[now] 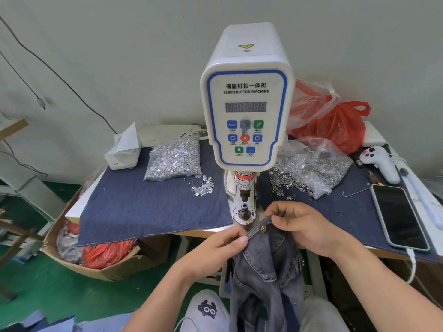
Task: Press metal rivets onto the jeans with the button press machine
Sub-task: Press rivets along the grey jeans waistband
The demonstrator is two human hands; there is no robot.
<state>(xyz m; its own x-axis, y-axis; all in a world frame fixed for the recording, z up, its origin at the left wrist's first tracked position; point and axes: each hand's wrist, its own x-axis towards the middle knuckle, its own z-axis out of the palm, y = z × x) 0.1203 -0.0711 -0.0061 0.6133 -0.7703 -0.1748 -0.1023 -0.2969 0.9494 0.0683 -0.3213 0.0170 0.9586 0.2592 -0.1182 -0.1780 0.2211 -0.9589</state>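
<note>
While the grey jeans (268,267) hang off the counter (282,246) edge, their waistband is pinched by the left hand (223,245) at 9 o'clock and the right hand (299,226) at 3 o'clock of a metal rivet (263,228), apparently already set. Just beyond, at 11 o'clock, stands the servo button machine (247,116) with its lower die (244,210).

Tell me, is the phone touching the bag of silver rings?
Apart. The head view shows bare blue denim cloth between the phone and the bag of rings.

Phone (399,218), tissue box (123,149), red bag (335,125)
</note>
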